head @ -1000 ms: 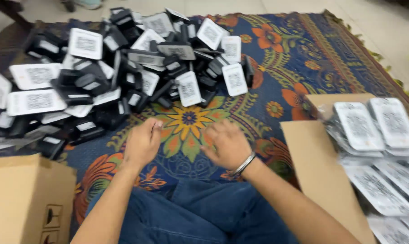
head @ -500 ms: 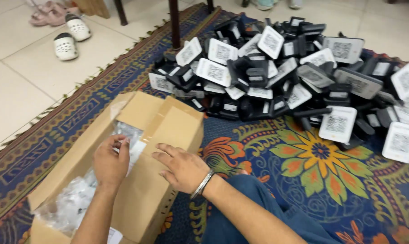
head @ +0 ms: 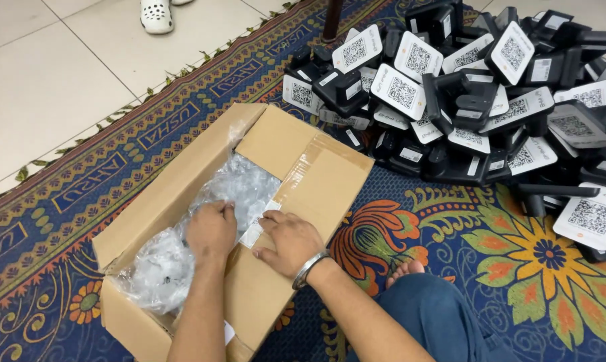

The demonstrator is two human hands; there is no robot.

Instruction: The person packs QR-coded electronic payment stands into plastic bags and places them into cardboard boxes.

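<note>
Left hand [head: 211, 230] reaches into open brown cardboard box [head: 182, 174], fingers curled down onto clear crinkled plastic bags [head: 239, 188] filling it; whether it grips them, cannot tell. Right hand [head: 288, 240], metal bracelet [head: 309, 268] at wrist, lies flat and open on inner box flap, fingertips on strip of pale tape [head: 257, 228]. Box sits near left on patterned blue rug [head: 450, 221]. Heap of black stands with white code cards [head: 477, 94] lies far right.

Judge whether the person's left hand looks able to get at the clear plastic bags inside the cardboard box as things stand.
Probably yes: the left hand is already down in the open cardboard box, resting on the clear plastic bags. The flaps are folded back and nothing covers them.
</note>
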